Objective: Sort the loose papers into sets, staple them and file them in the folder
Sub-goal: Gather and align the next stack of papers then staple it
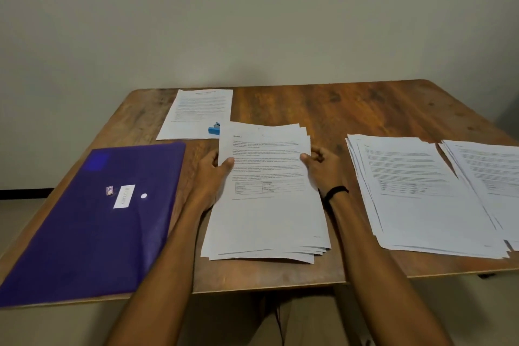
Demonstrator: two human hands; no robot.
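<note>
A fanned set of printed papers (266,216) is held over the middle of the wooden table (351,109). My left hand (213,174) grips its left edge, thumb on top. My right hand (320,167) grips its right edge, thumb on the sheet and fingers curled. A purple folder (92,222) with a white label lies shut at the left. A blue stapler (214,129) sits on a single sheet (196,112) at the back, partly hidden behind the held papers. Two more paper piles lie at the right: one (421,199) and another (491,174) at the frame edge.
The table stands against a plain wall. Its front edge runs just below the held papers, and the folder overhangs the front left corner. Bare wood shows at the back right. A black band is on my right wrist.
</note>
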